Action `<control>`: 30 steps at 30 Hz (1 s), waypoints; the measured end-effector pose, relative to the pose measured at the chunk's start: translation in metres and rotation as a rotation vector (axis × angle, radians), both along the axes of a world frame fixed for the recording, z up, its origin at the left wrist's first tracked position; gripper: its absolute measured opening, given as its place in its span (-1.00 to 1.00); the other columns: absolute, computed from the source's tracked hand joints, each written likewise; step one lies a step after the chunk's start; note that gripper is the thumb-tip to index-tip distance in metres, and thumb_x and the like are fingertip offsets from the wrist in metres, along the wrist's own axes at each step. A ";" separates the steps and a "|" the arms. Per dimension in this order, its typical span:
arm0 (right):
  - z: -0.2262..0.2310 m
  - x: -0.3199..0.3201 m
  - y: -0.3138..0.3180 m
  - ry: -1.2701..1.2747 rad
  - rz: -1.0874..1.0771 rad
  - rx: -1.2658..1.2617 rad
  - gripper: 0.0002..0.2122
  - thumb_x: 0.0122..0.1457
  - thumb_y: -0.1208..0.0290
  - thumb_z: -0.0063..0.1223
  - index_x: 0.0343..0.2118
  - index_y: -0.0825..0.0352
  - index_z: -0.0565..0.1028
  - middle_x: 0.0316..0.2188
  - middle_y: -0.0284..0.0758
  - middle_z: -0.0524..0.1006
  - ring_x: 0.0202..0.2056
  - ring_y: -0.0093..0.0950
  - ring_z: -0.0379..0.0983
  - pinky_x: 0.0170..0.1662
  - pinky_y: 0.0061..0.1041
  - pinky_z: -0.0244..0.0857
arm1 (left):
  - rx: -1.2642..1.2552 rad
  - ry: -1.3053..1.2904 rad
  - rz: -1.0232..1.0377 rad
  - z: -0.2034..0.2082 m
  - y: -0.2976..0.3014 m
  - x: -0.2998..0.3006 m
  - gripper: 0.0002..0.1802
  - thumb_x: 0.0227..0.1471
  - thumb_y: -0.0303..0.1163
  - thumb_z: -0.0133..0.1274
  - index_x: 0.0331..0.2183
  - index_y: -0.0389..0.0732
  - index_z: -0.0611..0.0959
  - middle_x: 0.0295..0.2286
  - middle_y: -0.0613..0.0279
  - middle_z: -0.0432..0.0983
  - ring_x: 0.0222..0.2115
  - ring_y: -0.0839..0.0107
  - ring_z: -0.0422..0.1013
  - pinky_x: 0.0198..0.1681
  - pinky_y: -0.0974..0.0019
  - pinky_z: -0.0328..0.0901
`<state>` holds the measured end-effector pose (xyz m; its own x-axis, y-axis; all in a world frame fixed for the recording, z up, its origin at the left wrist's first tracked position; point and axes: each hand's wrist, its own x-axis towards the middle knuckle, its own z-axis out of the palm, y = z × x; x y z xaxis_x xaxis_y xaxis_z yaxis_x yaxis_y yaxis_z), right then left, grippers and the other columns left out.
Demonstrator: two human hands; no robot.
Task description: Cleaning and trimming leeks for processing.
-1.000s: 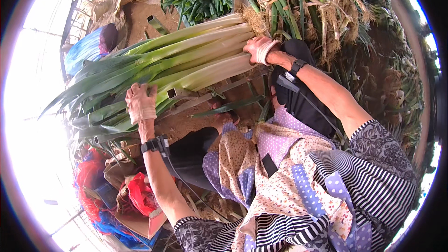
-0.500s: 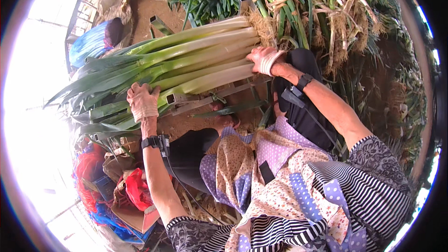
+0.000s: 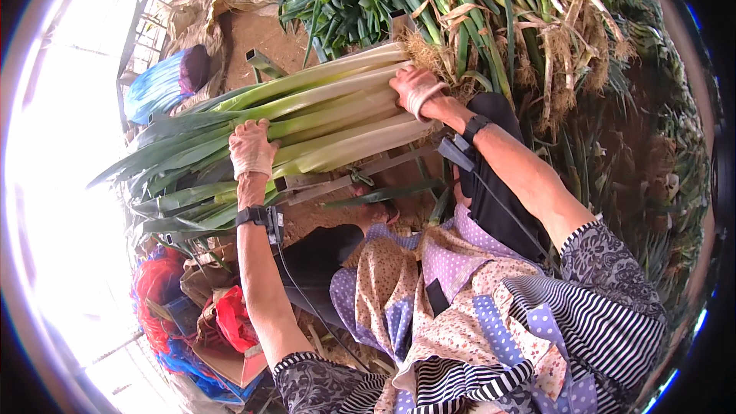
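Note:
Several thick leeks point(image 3: 330, 111) lie side by side on a metal frame point(image 3: 337, 184), their white stems and shaggy roots point(image 3: 424, 52) to the right and their dark green leaves point(image 3: 165, 149) to the left. My left hand point(image 3: 253, 147) is curled over them where the stems turn into leaves. At the root end, my right hand point(image 3: 418, 90) has its fingers closed round the white stems, with a pale wrap across the palm. The undersides of both hands are hidden. Each wrist carries a black strap with a small device.
A large pile of uncut leeks point(image 3: 491, 15) with dry roots lies at the far right. Bundled blue plastic point(image 3: 165, 84) sits at the far left. Red bags point(image 3: 234, 318) and cardboard point(image 3: 230, 360) are heaped at the near left. Square metal tube ends point(image 3: 264, 64) stick out beyond the leeks.
My left hand has moved up and slightly right over the leeks. My right hand has shifted up and left along the stems, near the roots.

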<state>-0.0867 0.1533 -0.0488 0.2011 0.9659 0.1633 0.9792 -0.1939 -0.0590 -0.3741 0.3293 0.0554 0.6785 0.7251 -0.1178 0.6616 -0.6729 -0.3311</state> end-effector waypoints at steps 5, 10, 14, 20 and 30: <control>0.021 0.001 0.014 -0.018 -0.063 -0.287 -0.83 -0.09 0.39 -0.04 -0.42 0.27 0.53 -0.36 -0.12 0.47 -0.28 -0.21 0.43 -0.32 -0.23 0.36 | 0.031 -0.078 -0.007 -0.005 -0.005 -0.006 -0.43 -0.27 -0.15 0.27 -0.12 -0.03 0.52 -0.22 0.15 0.42 -0.14 0.20 0.33 -0.09 0.14 0.22; 0.010 -0.003 0.011 -0.073 0.044 -0.172 -0.81 -0.10 0.31 0.05 -0.44 0.28 0.55 -0.38 -0.13 0.47 -0.30 -0.20 0.43 -0.35 -0.22 0.37 | 0.048 -0.106 -0.014 -0.012 0.007 -0.010 -0.39 -0.31 -0.16 0.28 -0.11 0.00 0.51 -0.19 0.12 0.40 -0.10 0.17 0.29 -0.06 0.11 0.20; -0.003 0.008 0.030 -0.093 0.013 -0.300 -0.73 -0.15 0.26 0.08 -0.45 0.37 0.56 -0.45 -0.04 0.49 -0.42 -0.15 0.49 -0.47 -0.17 0.39 | 0.075 -0.171 -0.080 -0.015 0.010 -0.009 -0.41 -0.34 -0.19 0.30 -0.16 -0.04 0.53 -0.21 0.13 0.39 -0.10 0.16 0.29 -0.07 0.13 0.24; 0.022 -0.004 0.016 0.014 0.037 -0.301 -0.82 -0.05 0.41 -0.05 -0.43 0.32 0.56 -0.39 -0.12 0.47 -0.36 -0.20 0.45 -0.31 -0.31 0.41 | -0.068 -0.095 0.036 -0.001 0.000 -0.011 -0.46 -0.29 -0.12 0.27 -0.17 -0.01 0.54 -0.24 0.18 0.42 -0.17 0.15 0.34 -0.12 0.14 0.28; 0.018 -0.014 0.013 0.037 -0.249 -0.184 -0.61 -0.23 0.20 0.25 -0.30 0.25 0.46 -0.26 -0.22 0.44 -0.29 -0.26 0.46 -0.27 -0.33 0.37 | 0.237 -0.294 0.055 -0.002 0.030 -0.022 -0.24 -0.28 0.08 0.21 0.01 0.04 0.44 -0.06 0.14 0.33 0.00 0.18 0.20 0.08 0.10 0.08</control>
